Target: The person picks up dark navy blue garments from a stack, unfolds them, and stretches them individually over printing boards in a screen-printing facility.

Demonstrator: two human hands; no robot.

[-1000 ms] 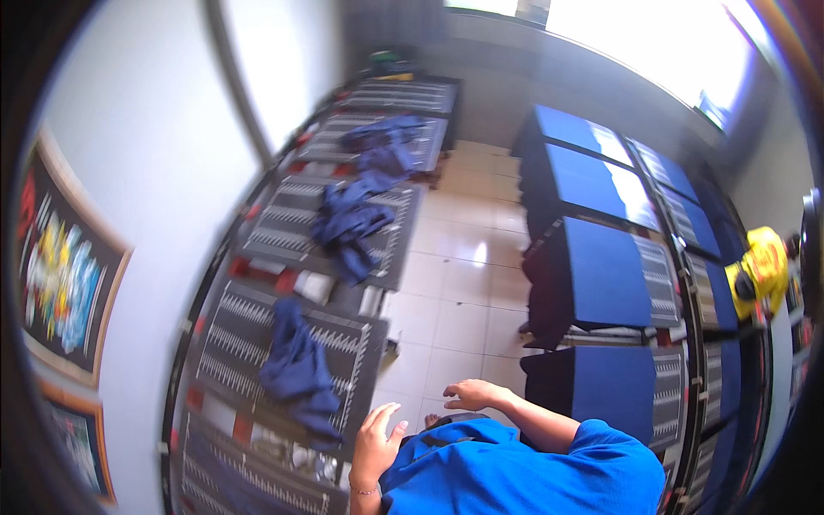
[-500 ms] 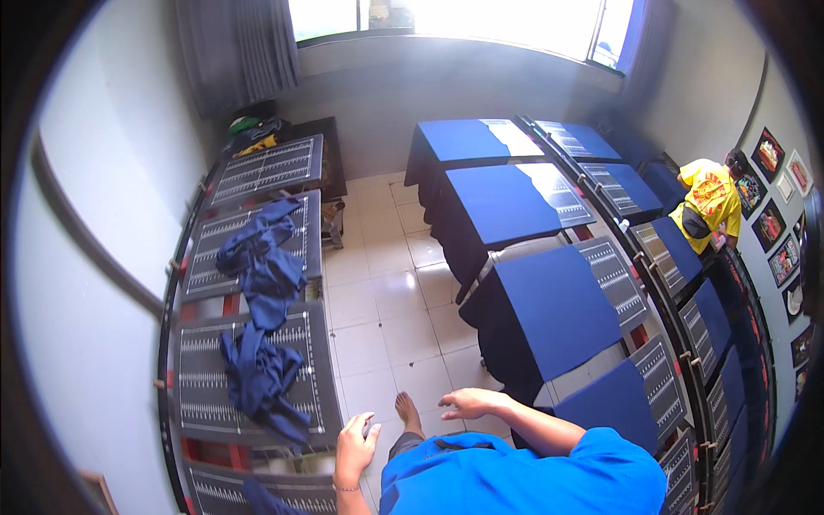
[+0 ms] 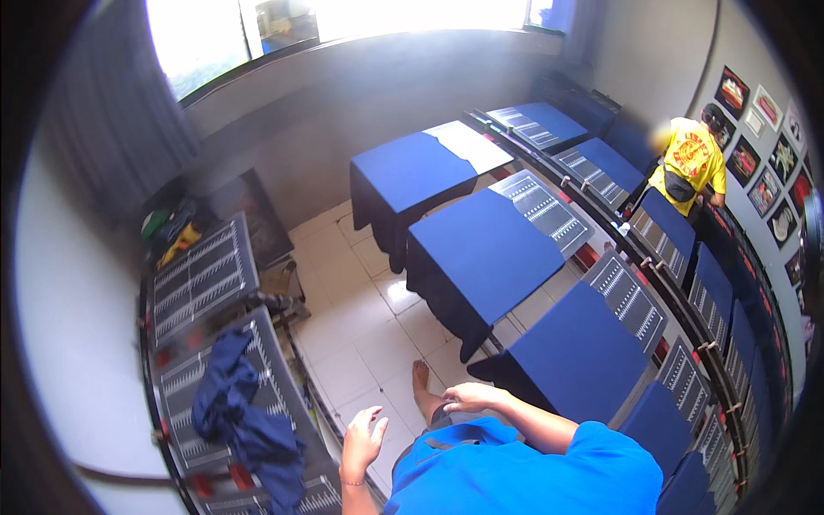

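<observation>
My left hand [image 3: 365, 439] hangs in the air over the aisle, its fingers loosely bent and apart, with nothing in them. It is nearest the left row of boards, where a crumpled dark blue garment [image 3: 230, 390] lies across a dark board with white ruler-like marks [image 3: 176, 390]. My right hand [image 3: 470, 396] is held out in front of me, fingers loosely stretched, also holding nothing. Beside it on the right, dark blue garments are spread flat over boards; the closest large one [image 3: 571, 348] drapes down toward the aisle. Neither hand touches any cloth.
A tiled floor aisle [image 3: 352, 330] runs between the two rows. Past a dark rail [image 3: 639, 253], more clothed boards stand on the right. A person in a yellow shirt [image 3: 691, 159] works by the far right wall. A dark panel [image 3: 253, 219] leans near the left row's end.
I have moved up the aisle and my view has swung right. The left row has slid down and left in view. Both hands stay raised, still holding nothing.
</observation>
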